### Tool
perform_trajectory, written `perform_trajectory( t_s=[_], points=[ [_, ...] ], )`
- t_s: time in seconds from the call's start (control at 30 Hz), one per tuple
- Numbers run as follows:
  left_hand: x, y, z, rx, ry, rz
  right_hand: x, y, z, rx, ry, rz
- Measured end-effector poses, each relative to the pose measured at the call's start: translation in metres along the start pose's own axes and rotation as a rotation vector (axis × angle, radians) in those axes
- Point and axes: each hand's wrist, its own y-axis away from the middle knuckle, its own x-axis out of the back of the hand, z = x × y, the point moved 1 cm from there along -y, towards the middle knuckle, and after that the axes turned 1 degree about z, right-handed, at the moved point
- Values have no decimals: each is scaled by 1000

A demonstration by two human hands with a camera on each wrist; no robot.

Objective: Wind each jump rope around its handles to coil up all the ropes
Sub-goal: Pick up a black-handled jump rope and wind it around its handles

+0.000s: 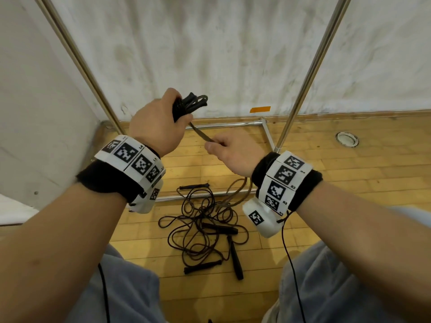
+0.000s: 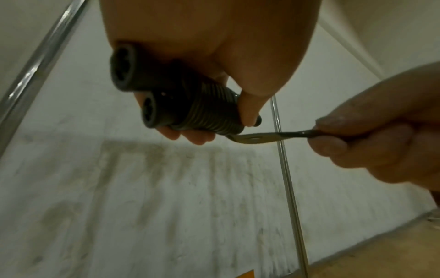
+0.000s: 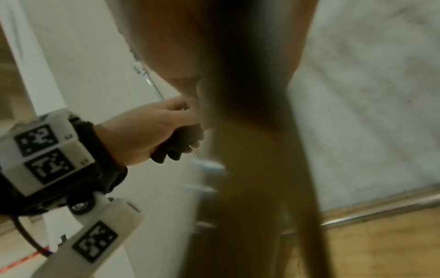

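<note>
1. I hold the paired handles (image 2: 152,94) in my left hand (image 1: 155,122), fingers curled round them and the thumb pressed on the wound coils (image 2: 209,112). Risk: if the thumb lifts, I judge the last turns will spring loose.
2. My right hand (image 1: 233,150) pinches the free rope (image 1: 201,134), which runs taut from the coils. Risk: slack here would let turns overlap or slide off the handle ends.
3. The rope tail (image 1: 235,190) drops below my right wrist toward the floor pile (image 1: 205,224). Risk: it may snag the loose ropes and handles lying tangled there and drag them up.
4. The right wrist view is blurred; I cannot confirm finger placement from it.
</note>
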Motion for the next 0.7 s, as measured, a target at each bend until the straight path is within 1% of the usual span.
perform_trajectory(
  t_s=[0.07,0.17,0.3,0.37,0.4,0.43,0.57,0.7],
  points=[
    [-2,-3,-8,25,-92,-58,3,2,1,37,129,11],
    [-11,-1,-12,33,-207,-204,10,5,3,92,169,102],
    [-23,4,-5,-31,-194,-390,22,2,3,105,213,251],
    [-24,7,-3,-53,-188,-437,35,-1,5,91,197,326],
    [-25,8,-1,-63,-184,-450,41,-2,5,94,190,337],
    [-26,10,1,-79,-174,-460,44,-2,5,106,193,324],
    [-32,17,13,-111,-160,-520,38,5,-5,202,222,187],
    [-34,20,26,-131,-184,-560,32,10,-11,253,207,140]
  ],
)
